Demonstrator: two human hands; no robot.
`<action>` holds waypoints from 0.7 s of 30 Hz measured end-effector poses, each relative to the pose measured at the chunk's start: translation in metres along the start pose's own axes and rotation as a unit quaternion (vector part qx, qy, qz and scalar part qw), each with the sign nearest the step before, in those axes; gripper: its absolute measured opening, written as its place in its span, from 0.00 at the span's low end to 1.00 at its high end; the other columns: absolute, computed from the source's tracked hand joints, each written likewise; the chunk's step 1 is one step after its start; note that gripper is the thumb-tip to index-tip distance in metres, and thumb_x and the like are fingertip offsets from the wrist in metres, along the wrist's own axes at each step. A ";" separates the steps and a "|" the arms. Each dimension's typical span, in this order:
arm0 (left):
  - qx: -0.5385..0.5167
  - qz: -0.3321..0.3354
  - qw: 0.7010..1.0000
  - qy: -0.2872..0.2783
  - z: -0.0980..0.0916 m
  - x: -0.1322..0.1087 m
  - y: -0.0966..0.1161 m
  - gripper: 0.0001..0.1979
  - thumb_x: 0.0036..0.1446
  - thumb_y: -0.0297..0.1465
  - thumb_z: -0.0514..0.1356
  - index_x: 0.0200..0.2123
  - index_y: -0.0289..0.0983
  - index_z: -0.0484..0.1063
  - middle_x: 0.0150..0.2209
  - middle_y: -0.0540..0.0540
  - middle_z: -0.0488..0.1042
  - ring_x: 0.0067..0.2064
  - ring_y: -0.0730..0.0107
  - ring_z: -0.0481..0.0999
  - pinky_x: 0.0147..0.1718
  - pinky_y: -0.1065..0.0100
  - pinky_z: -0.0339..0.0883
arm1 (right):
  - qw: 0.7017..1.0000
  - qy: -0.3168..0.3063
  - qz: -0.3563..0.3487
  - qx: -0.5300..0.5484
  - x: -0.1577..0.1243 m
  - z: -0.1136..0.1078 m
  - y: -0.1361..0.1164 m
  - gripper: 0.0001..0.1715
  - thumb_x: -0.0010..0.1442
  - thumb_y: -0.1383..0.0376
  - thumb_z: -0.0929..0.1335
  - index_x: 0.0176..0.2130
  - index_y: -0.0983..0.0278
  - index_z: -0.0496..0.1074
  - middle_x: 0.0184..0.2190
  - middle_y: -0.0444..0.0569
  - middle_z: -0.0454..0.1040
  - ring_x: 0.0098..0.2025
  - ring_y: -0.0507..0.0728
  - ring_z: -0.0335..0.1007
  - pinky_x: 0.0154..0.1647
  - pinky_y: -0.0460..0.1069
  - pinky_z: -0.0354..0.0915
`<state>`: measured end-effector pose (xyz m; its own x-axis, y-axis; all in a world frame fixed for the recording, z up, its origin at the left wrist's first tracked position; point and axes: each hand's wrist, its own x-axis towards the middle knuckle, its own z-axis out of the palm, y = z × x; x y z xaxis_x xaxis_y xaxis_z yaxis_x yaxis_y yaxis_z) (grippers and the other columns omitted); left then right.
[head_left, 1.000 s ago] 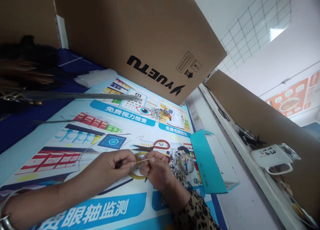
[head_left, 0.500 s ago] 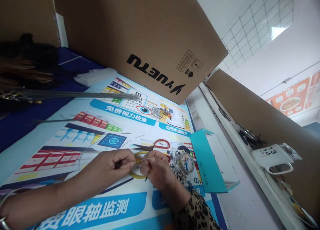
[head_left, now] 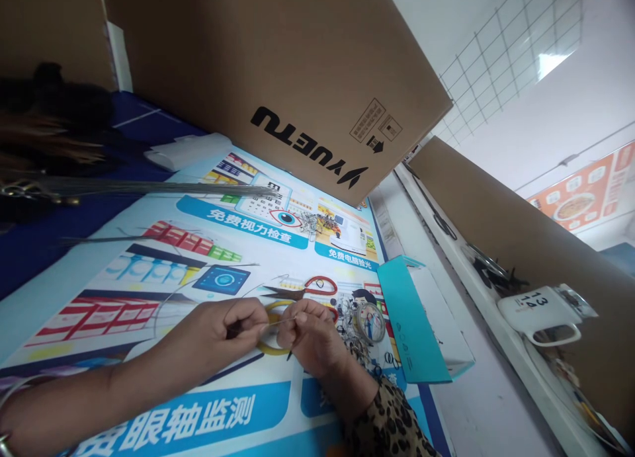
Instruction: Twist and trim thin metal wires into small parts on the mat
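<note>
left hand (head_left: 238,323) + right hand (head_left: 313,332) — thin straight strand (head_left: 280,322) between | red-looped scissors (head_left: 294,294)

The fine wire (head_left: 282,322) between the left hand (head_left: 241,325) and the right hand (head_left: 315,338), pale and bright a second ago, now looks duller and fainter. The left forearm (head_left: 74,404) sits a little farther left, so less of its metal bangle (head_left: 4,438) shows at the picture's edge. The white strip (head_left: 120,57) by the cardboard appears slightly higher and farther left.

2 hands (head_left: 242,321), 1 red-handled scissors (head_left: 294,294), 1 white mug (head_left: 530,315)
</note>
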<state>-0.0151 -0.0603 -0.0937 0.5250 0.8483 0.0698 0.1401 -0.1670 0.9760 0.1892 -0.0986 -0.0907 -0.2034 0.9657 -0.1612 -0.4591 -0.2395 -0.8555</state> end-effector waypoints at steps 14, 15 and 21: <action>-0.049 -0.044 0.997 -0.028 0.005 0.001 -0.012 0.12 0.59 0.40 0.61 0.29 0.38 0.74 0.26 0.53 0.69 0.29 0.72 0.65 0.27 0.73 0.58 | 1.000 0.005 0.008 0.005 0.000 0.000 -0.001 0.17 0.54 0.55 0.78 0.31 0.65 0.74 0.22 0.43 0.69 0.22 0.50 0.57 0.27 0.47 0.53; -0.051 -0.043 0.997 -0.030 0.005 0.001 -0.012 0.12 0.58 0.40 0.61 0.29 0.38 0.74 0.26 0.53 0.69 0.29 0.73 0.65 0.27 0.73 0.58 | 1.000 0.004 0.007 0.005 0.000 0.001 -0.001 0.18 0.54 0.55 0.78 0.30 0.65 0.74 0.22 0.43 0.69 0.22 0.50 0.57 0.27 0.47 0.53; -0.066 -0.059 0.996 -0.029 0.005 0.002 -0.008 0.11 0.59 0.40 0.61 0.30 0.39 0.74 0.23 0.55 0.66 0.24 0.75 0.59 0.24 0.73 0.53 | 1.000 0.015 -0.008 0.009 0.000 0.004 0.000 0.17 0.54 0.56 0.78 0.30 0.65 0.74 0.21 0.41 0.69 0.22 0.49 0.58 0.26 0.46 0.53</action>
<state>-0.0108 -0.0593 -0.1027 0.5598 0.8267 -0.0555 0.0940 0.0032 0.9956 0.1862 -0.0990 -0.0890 -0.1694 0.9719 -0.1634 -0.4778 -0.2260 -0.8489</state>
